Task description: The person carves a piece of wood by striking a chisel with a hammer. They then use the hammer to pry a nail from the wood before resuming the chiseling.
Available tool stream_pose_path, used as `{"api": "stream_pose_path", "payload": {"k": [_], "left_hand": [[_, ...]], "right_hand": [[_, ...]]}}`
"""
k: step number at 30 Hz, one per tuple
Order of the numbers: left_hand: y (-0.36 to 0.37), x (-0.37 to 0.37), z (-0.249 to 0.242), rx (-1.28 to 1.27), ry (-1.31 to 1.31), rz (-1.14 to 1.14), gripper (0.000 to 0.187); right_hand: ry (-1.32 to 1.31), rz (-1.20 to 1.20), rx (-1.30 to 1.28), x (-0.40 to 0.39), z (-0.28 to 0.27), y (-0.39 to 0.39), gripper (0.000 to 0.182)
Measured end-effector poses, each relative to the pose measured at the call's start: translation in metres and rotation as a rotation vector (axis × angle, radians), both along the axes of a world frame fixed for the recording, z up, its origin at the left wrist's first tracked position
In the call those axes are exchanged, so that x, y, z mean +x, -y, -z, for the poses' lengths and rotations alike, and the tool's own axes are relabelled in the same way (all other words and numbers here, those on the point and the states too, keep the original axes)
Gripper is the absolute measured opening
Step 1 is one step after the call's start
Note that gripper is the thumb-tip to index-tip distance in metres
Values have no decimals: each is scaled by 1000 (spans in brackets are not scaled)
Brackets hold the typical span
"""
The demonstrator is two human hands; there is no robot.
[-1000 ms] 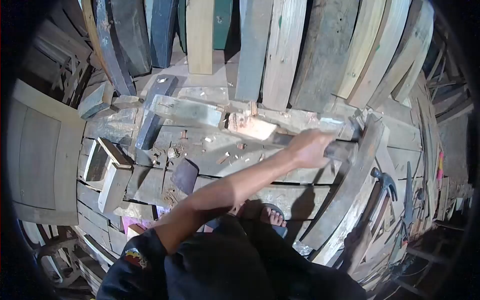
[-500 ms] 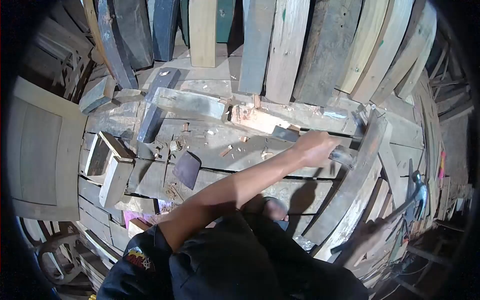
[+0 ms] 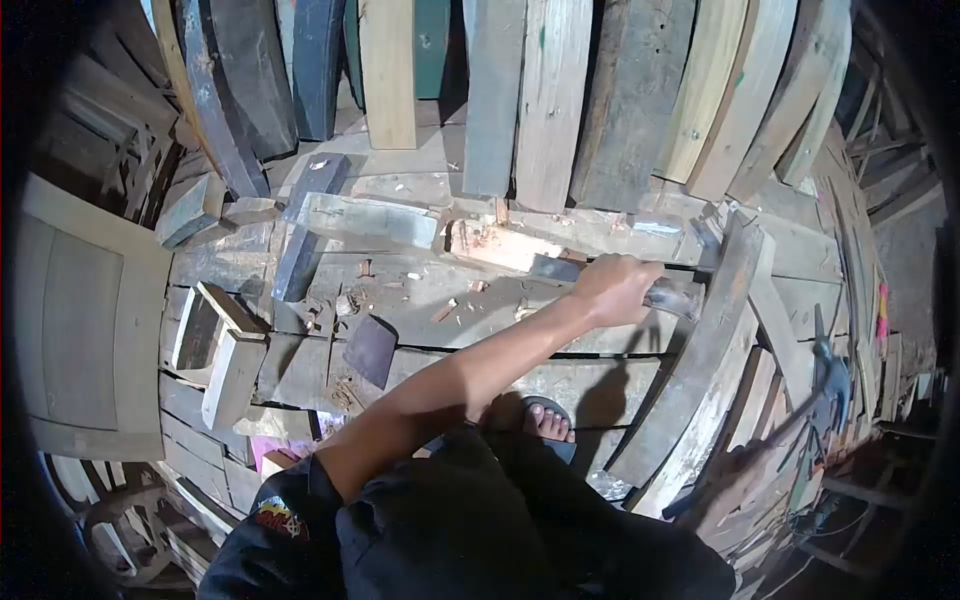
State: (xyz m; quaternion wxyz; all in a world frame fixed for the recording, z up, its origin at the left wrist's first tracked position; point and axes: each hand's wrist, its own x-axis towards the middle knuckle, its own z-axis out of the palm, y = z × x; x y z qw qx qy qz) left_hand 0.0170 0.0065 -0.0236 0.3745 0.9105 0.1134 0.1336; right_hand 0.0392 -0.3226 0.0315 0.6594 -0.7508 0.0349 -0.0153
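Note:
My left hand is wrapped around a chisel, whose flat metal blade points left onto a pale, freshly cut patch of a wooden beam. The chisel's rounded handle end sticks out on the right side of the fist. Low on the right, my right hand is blurred and in shadow, closed on the handle of a claw hammer. The hammer's head is up and away from the chisel. Wood chips lie in front of the beam.
Several planks stand along the back. A slanting beam lies right of my foot. On the left are a small wooden frame, a panelled door and a dark purplish flat piece.
The view has shifted slightly, and my sandalled foot shows more clearly. My left hand keeps the chisel at the cut patch. The hammer remains raised at the right, its head slightly lower.

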Motion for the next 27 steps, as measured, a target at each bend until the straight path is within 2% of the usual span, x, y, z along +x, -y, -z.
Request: {"api": "stream_pose_path", "payload": {"k": [1, 3, 5, 7, 9, 12, 14, 15, 16, 19, 21, 23, 25, 27], "left_hand": [[0, 1, 3, 8, -9, 1, 31], [-1, 3, 7, 27, -24, 8, 31], [-4, 2, 6, 35, -61, 22, 31], [-6, -1, 6, 57, -13, 27, 32], [-4, -2, 3, 67, -25, 12, 31], [-4, 0, 11, 92, -15, -9, 34], [-4, 0, 13, 62, -33, -11, 35], [-3, 0, 10, 50, -39, -9, 36], [-3, -2, 8, 64, -13, -16, 37], [-3, 0, 13, 73, -42, -8, 36], [-4, -1, 15, 69, -77, -3, 33], [-10, -3, 16, 70, -166, -3, 32], [-30, -16, 33, 191, -209, -6, 31], [-44, -34, 37, 296, -177, -28, 32]], "right_hand": [[7, 115, 126, -4, 2, -13, 37], [-17, 159, 168, 2, 47, -4, 38], [-171, -177, 110, -20, 64, -10, 38], [-141, -391, -269, -30, 78, -27, 37], [-280, -428, -174, -22, 59, -19, 36], [-126, -263, -173, -10, 47, -3, 38], [-45, -144, -73, 8, 41, 16, 39], [-21, -73, 64, 20, 41, 22, 41], [-19, -87, 88, 26, 37, 34, 44], [-30, 63, 200, 4, 54, -7, 47], [59, -152, -48, -5, 111, -4, 45], [-331, -476, -76, -33, 60, -36, 42], [-407, -445, -148, -29, 53, -27, 40], [-164, -173, -234, -31, 59, -24, 42]]}}
